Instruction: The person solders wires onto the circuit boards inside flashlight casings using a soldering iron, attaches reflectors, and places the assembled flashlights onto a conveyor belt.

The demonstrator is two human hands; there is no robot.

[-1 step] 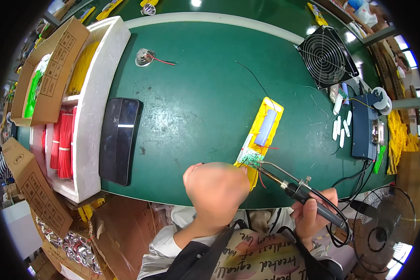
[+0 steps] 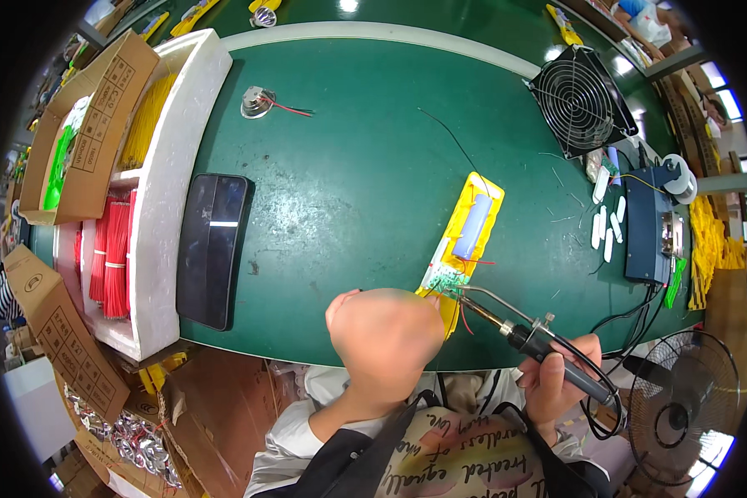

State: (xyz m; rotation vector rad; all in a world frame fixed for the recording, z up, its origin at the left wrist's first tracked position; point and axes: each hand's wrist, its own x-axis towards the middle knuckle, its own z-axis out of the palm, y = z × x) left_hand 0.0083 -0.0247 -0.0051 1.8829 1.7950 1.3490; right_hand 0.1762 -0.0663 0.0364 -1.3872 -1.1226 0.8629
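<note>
Right hand [image 2: 546,397] unmoved, curled around soldering iron [image 2: 529,342]

On the surface [image 2: 332,166], a broad lane lay between the black slab [image 2: 201,257] and the yellow casing [image 2: 448,245]. A white foam box [image 2: 168,203] walled the left edge; a square fan [image 2: 578,104] blocked the far right corner, a blue-grey station [image 2: 646,220] the right edge.

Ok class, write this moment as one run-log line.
right hand: holding soldering iron | iron tip: at green circuit board | left hand: at yellow casing, grip unclear | blue cylinder: in casing
</note>
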